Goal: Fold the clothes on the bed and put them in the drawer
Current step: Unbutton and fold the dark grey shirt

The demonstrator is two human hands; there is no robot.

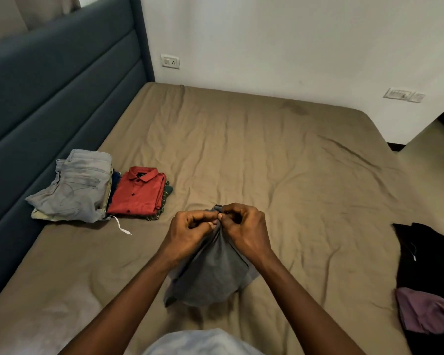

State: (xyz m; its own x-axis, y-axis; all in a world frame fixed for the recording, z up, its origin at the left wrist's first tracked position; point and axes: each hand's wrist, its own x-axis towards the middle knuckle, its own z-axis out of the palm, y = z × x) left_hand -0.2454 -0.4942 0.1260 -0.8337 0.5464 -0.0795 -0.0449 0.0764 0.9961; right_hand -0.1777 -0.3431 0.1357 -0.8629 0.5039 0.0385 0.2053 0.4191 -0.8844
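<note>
A grey garment (213, 275) hangs bunched above the middle of the bed (280, 162). My left hand (190, 233) and my right hand (244, 229) meet at its top edge, and each pinches the cloth with curled fingers. On the left lies a folded pile: light grey jeans (75, 187) on top of other folded items, and beside them a folded red shirt (137, 193) resting on a green patterned piece. At the right edge lie an unfolded black garment (426, 254) and a crumpled mauve one (428, 311).
A dark blue padded headboard (49, 98) runs along the left side. White walls with socket plates (170, 61) stand behind the bed. Floor shows past the bed's far right corner (436, 139). The brown sheet is wrinkled. No drawer is in view.
</note>
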